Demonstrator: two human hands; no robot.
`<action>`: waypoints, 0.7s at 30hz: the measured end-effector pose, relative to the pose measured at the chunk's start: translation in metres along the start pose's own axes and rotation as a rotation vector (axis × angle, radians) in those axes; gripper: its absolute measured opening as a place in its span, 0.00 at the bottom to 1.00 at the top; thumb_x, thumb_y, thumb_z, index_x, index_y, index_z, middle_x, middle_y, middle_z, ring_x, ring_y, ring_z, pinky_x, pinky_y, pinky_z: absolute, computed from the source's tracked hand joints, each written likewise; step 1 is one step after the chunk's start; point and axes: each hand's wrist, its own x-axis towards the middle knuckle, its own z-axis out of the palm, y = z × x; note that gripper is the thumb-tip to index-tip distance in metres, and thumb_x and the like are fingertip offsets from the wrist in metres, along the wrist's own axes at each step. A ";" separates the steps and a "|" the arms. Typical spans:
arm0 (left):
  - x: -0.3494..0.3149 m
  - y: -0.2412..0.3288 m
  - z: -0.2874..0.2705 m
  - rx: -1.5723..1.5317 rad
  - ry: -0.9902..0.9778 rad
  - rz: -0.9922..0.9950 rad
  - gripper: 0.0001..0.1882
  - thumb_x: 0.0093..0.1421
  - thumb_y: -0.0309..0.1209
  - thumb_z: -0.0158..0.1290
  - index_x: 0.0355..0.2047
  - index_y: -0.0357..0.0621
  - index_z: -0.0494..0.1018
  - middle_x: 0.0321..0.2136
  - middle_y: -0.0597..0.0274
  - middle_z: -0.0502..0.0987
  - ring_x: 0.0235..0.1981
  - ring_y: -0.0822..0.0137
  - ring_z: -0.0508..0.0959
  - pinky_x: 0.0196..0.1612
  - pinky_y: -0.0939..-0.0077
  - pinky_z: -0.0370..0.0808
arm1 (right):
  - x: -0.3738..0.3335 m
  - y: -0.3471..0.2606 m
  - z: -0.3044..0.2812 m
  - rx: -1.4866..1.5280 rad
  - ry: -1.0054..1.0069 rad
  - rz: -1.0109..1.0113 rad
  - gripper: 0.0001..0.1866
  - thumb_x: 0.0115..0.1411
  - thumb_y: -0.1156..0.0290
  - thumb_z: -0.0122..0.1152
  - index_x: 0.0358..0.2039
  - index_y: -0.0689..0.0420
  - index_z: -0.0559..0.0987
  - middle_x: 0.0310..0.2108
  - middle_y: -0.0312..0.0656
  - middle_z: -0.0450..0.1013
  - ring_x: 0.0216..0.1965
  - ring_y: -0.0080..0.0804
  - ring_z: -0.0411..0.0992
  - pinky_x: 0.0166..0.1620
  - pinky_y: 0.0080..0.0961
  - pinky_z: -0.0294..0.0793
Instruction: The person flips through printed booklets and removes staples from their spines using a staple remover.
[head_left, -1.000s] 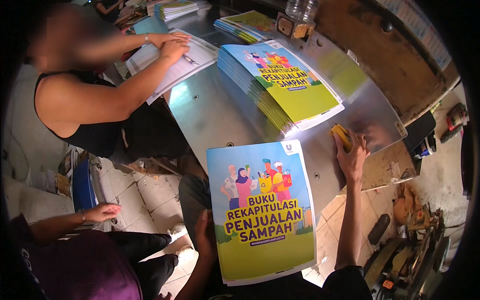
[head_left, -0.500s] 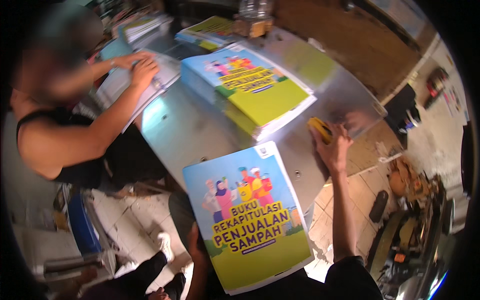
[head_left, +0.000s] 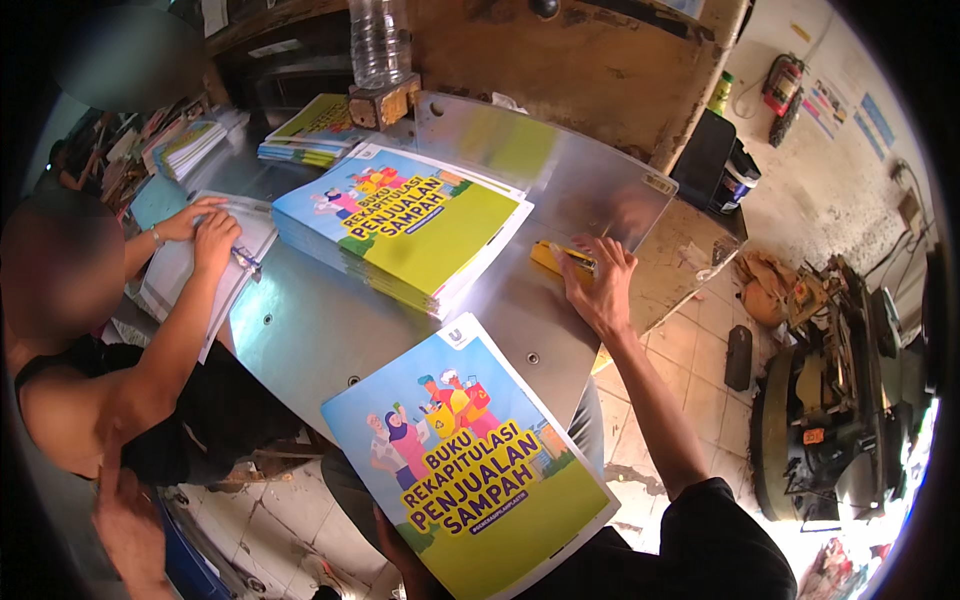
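A softcover book, blue at the top and green below with cartoon figures, lies tilted face up over my lap. My left hand grips its lower left edge, the fingers mostly hidden beneath. On the metal tabletop, my right hand rests with fingers apart over a small yellow tool. The thumb lies against this tool, whose exact kind I cannot make out. A thick stack of the same books stands left of that hand.
Left, a co-worker's hands rest on pale sheets. Another person's hand shows at the lower left. Behind the stack are more books and a clear plastic bottle on a block. A dark machine stands on the right.
My view has swung, so the table sits further left and lower. My right hand's fingers look more spread over the yellow tool. A hand has come into view at lower left.
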 end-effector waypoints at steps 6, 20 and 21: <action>0.000 0.019 0.037 -0.021 0.093 0.016 0.23 0.74 0.41 0.38 0.59 0.36 0.65 0.48 0.51 0.76 0.43 0.60 0.82 0.43 0.67 0.81 | -0.002 0.000 0.000 -0.048 0.020 0.033 0.16 0.57 0.62 0.70 0.41 0.58 0.81 0.38 0.42 0.76 0.42 0.41 0.71 0.53 0.38 0.61; 0.001 0.014 0.019 0.079 0.005 0.034 0.23 0.74 0.41 0.35 0.58 0.38 0.67 0.48 0.55 0.76 0.45 0.62 0.80 0.46 0.67 0.79 | 0.123 0.143 -0.133 0.077 0.717 0.084 0.13 0.61 0.61 0.70 0.41 0.57 0.86 0.35 0.41 0.81 0.36 0.26 0.75 0.42 0.26 0.75; 0.000 0.013 0.017 0.016 0.063 0.015 0.23 0.74 0.41 0.35 0.59 0.38 0.66 0.49 0.54 0.76 0.46 0.62 0.80 0.47 0.67 0.78 | 0.134 0.145 -0.146 0.176 0.613 0.085 0.15 0.62 0.59 0.69 0.43 0.56 0.85 0.37 0.40 0.81 0.39 0.27 0.76 0.47 0.29 0.73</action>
